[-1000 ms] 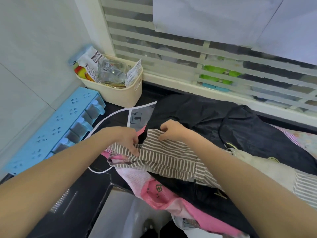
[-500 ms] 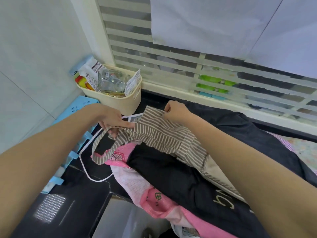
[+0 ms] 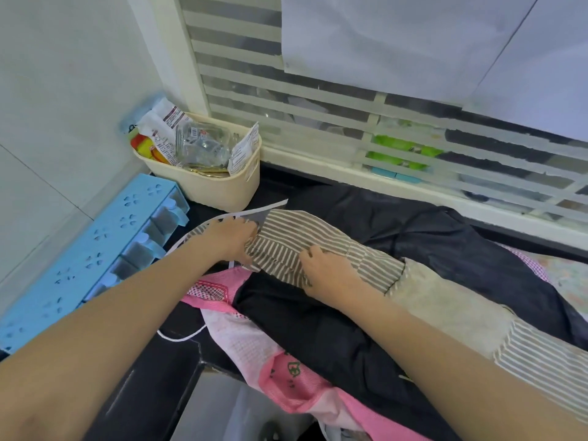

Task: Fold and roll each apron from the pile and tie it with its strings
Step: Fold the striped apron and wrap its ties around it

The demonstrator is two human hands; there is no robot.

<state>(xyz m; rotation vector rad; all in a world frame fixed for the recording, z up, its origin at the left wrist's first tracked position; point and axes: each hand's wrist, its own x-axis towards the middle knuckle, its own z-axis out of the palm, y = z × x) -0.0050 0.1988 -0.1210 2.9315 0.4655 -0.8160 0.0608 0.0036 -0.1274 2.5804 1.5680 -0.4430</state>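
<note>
Pinching the bunched end of the striped apron [image 3: 305, 240]: left hand [image 3: 230, 238] at its left edge, right hand [image 3: 323, 270] with fingers curled into the fabric's near edge. Draped across a black apron [image 3: 445, 243] on the pile, trailing away to the right. Beneath, a pink apron [image 3: 254, 345] with a white string [image 3: 181, 337]. Far left, a cream basket [image 3: 222, 189] stuffed with printed packets [image 3: 165, 128] and clear plastic wrapping [image 3: 203, 144]. Beside it, a blue organizer [image 3: 95, 246] against the wall.

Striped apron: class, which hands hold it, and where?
Both: the left hand grips the striped apron at its bunched top end; the right hand pinches its near edge.
</note>
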